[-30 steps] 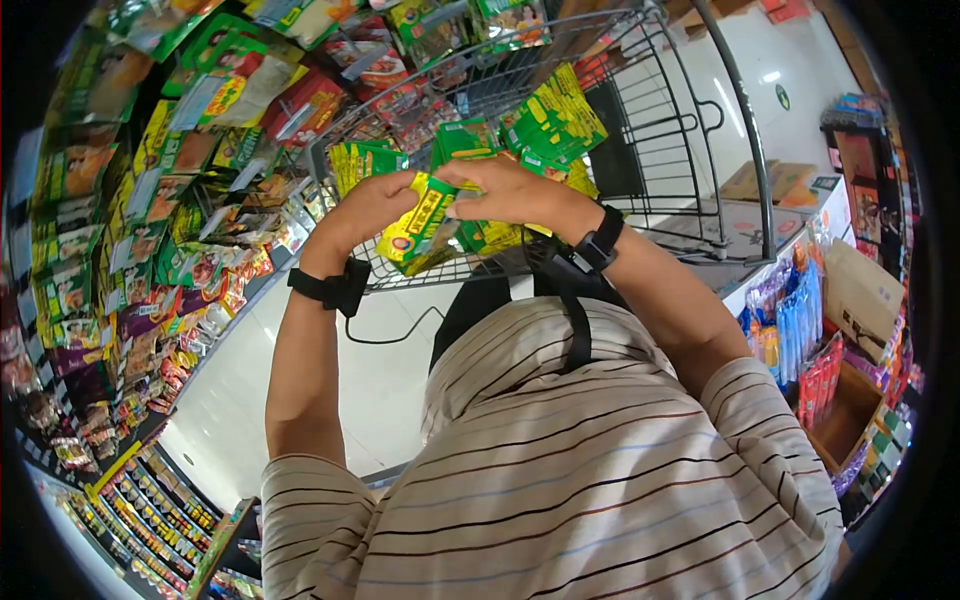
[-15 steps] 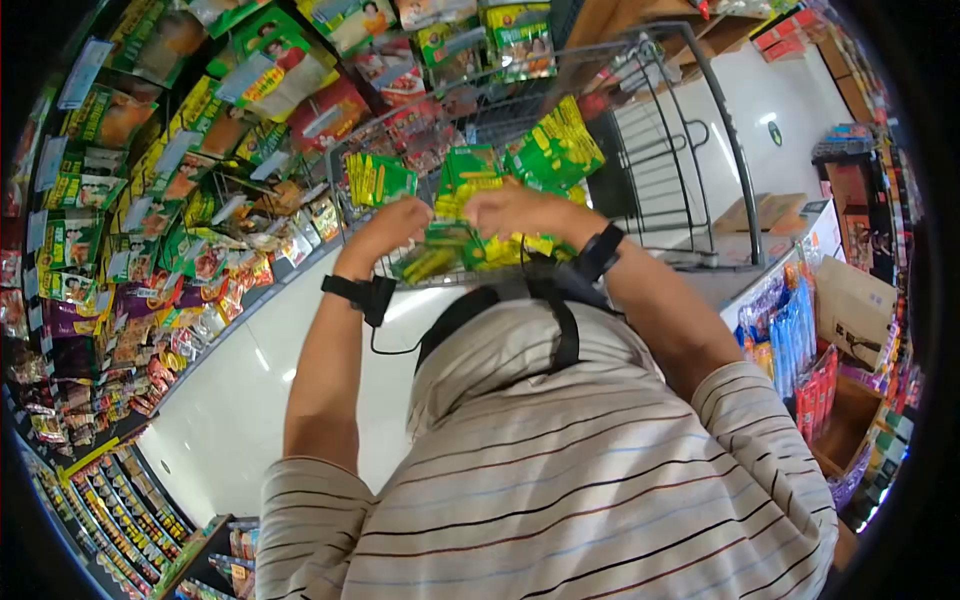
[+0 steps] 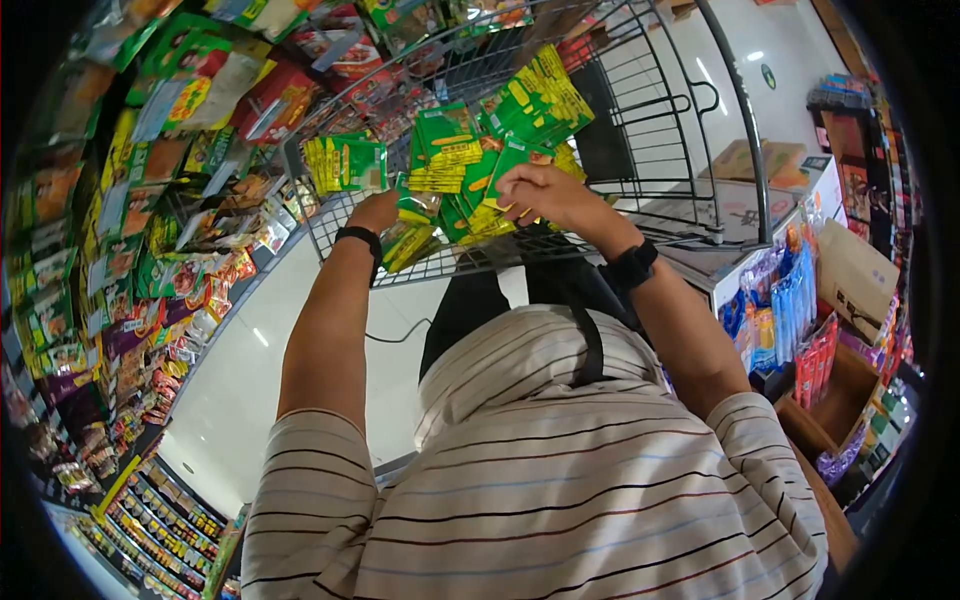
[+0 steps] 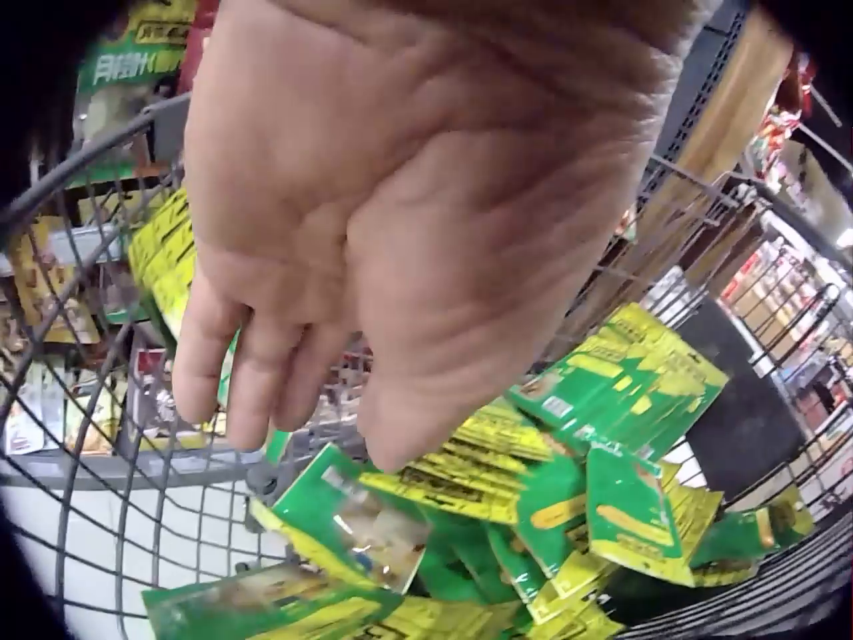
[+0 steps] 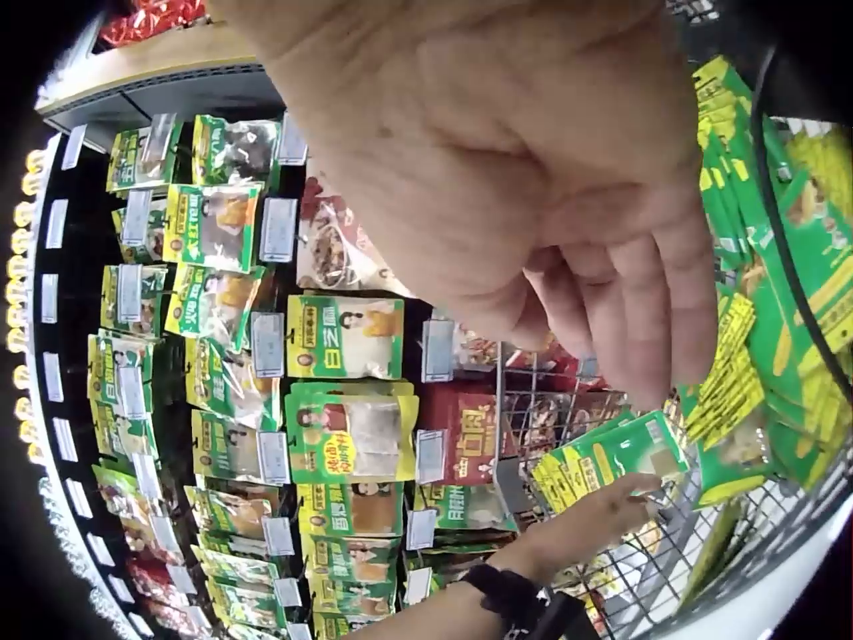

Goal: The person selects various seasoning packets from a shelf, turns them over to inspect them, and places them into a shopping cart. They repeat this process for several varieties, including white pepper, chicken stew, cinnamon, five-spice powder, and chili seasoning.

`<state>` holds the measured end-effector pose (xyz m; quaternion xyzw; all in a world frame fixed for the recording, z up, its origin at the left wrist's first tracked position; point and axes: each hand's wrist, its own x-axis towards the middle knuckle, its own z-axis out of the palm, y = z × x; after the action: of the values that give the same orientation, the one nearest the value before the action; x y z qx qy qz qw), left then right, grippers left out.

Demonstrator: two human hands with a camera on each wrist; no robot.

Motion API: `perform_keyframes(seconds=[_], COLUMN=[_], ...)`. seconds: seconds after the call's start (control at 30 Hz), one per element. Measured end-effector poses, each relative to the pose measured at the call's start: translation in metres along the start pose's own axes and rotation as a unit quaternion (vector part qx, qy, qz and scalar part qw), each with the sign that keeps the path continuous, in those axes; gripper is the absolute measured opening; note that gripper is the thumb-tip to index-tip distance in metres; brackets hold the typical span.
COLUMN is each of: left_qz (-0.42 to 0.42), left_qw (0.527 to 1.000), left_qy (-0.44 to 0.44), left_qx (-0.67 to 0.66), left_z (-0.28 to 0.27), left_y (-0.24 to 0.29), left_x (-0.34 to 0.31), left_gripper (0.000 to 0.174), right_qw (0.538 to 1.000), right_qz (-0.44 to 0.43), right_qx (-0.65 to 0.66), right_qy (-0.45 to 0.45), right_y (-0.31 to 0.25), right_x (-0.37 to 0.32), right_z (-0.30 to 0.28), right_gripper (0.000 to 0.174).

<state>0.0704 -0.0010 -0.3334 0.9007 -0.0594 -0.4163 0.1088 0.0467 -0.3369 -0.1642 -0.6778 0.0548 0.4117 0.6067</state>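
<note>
Green-and-yellow food packets (image 3: 445, 150) lie in overlapping stacks inside a wire shopping cart (image 3: 680, 130). My left hand (image 3: 375, 212) is low at the cart's left side, close to a fanned stack of packets (image 3: 345, 165). In the left wrist view its fingers (image 4: 273, 374) hang fairly straight, with nothing between them. Over the right part of the heap is my right hand (image 3: 550, 197), its fingers loosely bent and holding nothing. Just beneath it shows a green packet (image 3: 515, 160). The right wrist view also catches the left hand (image 5: 600, 523) beside the stack.
Shelves of hanging snack packets (image 5: 353, 340) run along the left, close to the cart. At the right stand cardboard boxes (image 3: 755, 165), blue bagged goods (image 3: 790, 295) and a brown open box (image 3: 840, 400). A pale tiled floor (image 3: 240, 370) lies below.
A second ago both hands were together at a green-and-yellow packet. They have since parted, the left toward the cart's left side and the right to the right, with no packet held.
</note>
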Motion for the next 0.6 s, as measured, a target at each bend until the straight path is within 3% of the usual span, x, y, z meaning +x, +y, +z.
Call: perform_keyframes(seconds=[0.13, 0.17, 0.3, 0.43, 0.6], left_qz=[-0.077, -0.056, -0.084, -0.029, 0.015], left_qw=[0.99, 0.993, 0.984, 0.997, 0.983], left_qy=[-0.113, -0.095, -0.14, -0.073, 0.183], left_qx=[-0.036, -0.03, -0.067, -0.014, 0.017], left_z=[0.018, 0.043, 0.056, 0.056, 0.027], left_y=[-0.022, -0.042, -0.037, -0.026, -0.004], left_x=[0.022, 0.039, 0.039, 0.039, 0.008], left_gripper=[0.056, 0.061, 0.07, 0.038, 0.015], right_qw=[0.998, 0.997, 0.994, 0.994, 0.997], right_qz=[0.026, 0.033, 0.036, 0.041, 0.022], right_qx=[0.052, 0.066, 0.099, 0.104, 0.068], right_qy=[0.009, 0.02, 0.014, -0.001, -0.009], right_y=[0.019, 0.013, 0.025, 0.029, 0.011], right_x=[0.006, 0.003, 0.012, 0.016, 0.017], right_z=[-0.012, -0.011, -0.016, -0.018, -0.016], right_gripper=[0.03, 0.028, 0.026, 0.025, 0.026])
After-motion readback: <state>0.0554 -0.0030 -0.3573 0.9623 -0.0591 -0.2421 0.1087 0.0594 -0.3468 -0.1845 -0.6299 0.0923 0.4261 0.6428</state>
